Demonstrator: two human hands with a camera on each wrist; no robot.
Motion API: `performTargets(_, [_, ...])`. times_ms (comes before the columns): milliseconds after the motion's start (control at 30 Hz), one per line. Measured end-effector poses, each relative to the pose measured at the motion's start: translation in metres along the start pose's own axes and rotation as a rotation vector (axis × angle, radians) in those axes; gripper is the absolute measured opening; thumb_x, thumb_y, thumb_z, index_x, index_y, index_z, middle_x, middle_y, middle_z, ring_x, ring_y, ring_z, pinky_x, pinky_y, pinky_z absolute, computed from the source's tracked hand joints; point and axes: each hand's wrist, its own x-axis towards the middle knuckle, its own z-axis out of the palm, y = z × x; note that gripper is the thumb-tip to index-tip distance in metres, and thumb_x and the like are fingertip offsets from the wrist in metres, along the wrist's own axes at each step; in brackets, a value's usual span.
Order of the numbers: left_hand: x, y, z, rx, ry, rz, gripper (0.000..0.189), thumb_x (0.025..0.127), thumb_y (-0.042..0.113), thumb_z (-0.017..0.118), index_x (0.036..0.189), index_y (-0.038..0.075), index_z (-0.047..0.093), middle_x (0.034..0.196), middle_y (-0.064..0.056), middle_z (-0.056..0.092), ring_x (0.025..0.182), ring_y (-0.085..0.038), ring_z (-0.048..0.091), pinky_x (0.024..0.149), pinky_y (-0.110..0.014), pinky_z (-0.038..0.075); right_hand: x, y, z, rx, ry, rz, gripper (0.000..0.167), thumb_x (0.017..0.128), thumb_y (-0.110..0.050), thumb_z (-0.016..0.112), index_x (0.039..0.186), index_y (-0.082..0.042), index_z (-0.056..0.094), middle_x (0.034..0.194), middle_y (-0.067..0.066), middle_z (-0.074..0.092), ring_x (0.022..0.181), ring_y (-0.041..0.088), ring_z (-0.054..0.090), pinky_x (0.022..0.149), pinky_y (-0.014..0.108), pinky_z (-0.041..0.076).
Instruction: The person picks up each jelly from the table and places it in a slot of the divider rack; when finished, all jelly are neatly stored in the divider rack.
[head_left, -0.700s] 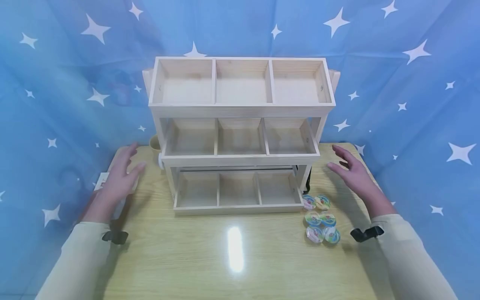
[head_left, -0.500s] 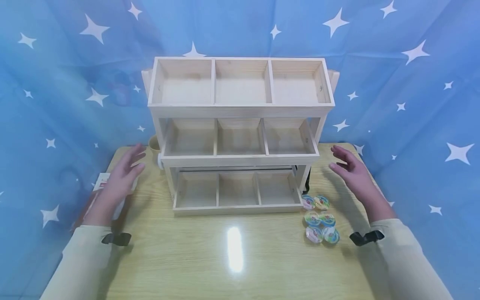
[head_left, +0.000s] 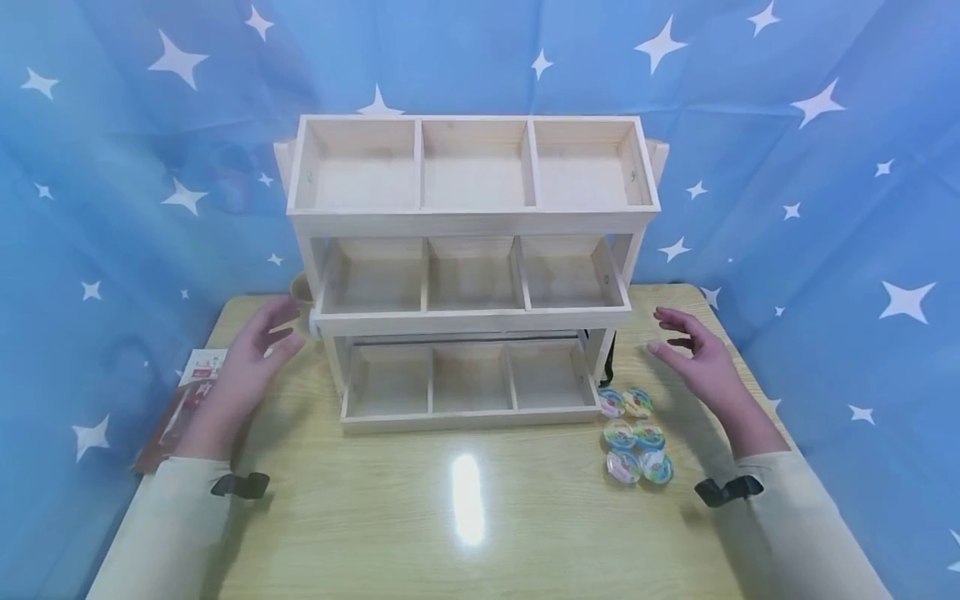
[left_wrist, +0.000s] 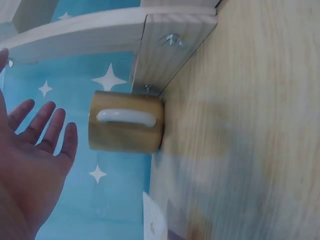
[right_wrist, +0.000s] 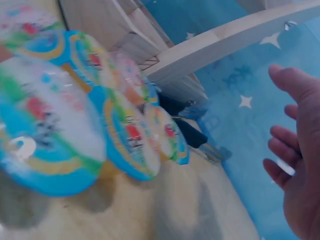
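A pale wooden three-tier rack (head_left: 472, 223) stands in the middle of the table, each tier split into three bare compartments. My left hand (head_left: 251, 358) hovers at its left side, fingers loosely bent and holding nothing. Nearest to that hand is a tan mug (left_wrist: 115, 137) with a white handle, standing beside the rack's leg. On the other side, my right hand (head_left: 705, 367) is held in the air with relaxed, slightly curved fingers and nothing in them. Several small round cups with colourful lids (head_left: 619, 434) are grouped between this hand and the rack's front right corner.
A red and white printed packet or leaflet (head_left: 191, 400) lies at the table's left edge, partly behind the left forearm. A black strap-like thing (head_left: 607, 367) shows by the rack's right leg. Blue star-patterned cloth (head_left: 750, 167) hangs around the table (head_left: 360, 517).
My left hand has moved inward, closer to the rack and mug, uncovering more of the packet. My right hand has dropped slightly. The whole head view has shifted a little.
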Motion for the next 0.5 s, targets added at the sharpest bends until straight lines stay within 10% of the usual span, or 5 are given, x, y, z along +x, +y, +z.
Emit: performTargets(500, [-0.009, -0.002, 0.031, -0.001, -0.054, -0.078, 0.070, 0.106, 0.013, 0.076, 0.167, 0.015, 0.044, 0.158, -0.014, 0.057, 0.143, -0.037, 0.056, 0.119, -0.046, 0.055, -0.049, 0.002, 0.013, -0.166, -0.160, -0.088, 0.056, 0.104, -0.016, 0.079, 0.156, -0.008, 0.059, 0.149, 0.019, 0.059, 0.132, 0.031, 0.054, 0.107, 0.036, 0.050])
